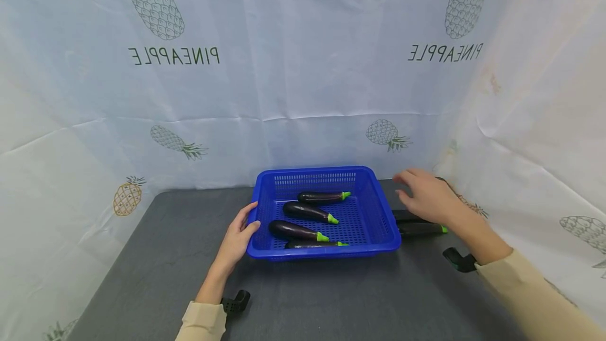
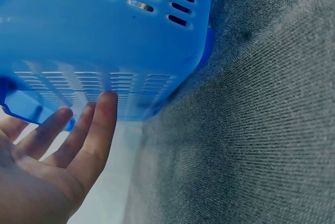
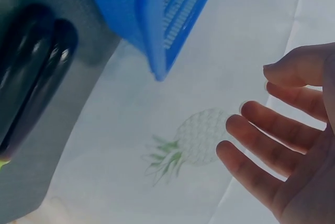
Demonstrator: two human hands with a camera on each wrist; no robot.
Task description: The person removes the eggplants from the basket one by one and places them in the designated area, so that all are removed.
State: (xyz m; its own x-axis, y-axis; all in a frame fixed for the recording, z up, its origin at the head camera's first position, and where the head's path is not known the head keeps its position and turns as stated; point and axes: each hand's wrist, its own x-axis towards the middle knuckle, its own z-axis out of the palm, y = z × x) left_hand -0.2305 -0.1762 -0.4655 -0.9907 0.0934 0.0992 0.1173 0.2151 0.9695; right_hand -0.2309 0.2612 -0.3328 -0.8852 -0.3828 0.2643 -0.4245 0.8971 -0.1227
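Left hand (image 1: 239, 238) flat against blue basket (image 1: 379, 193) holding four eggplants (image 1: 303, 210); right hand (image 1: 428, 196) spread, empty, above two eggplants (image 1: 418, 228) outside.

Four eggplants (image 1: 307, 211) in basket (image 1: 374, 186) at table (image 1: 165, 257) centre; two more eggplants (image 1: 418, 228) just right of it.

A blue plastic basket (image 1: 326, 249), rectangular with slotted walls and a perforated floor, sits upright on the dark grey table (image 1: 165, 257) near its far edge, about midway along. Four dark purple eggplants lie inside, roughly parallel, green stem ends pointing right: one (image 1: 323, 197) near the far wall, a second (image 1: 307, 211) behind the middle, a third (image 1: 295, 231) nearer, the fourth (image 1: 314, 244) against the near wall. Two more eggplants (image 1: 416, 225) lie side by side, touching, on the table just beside the basket's right wall.
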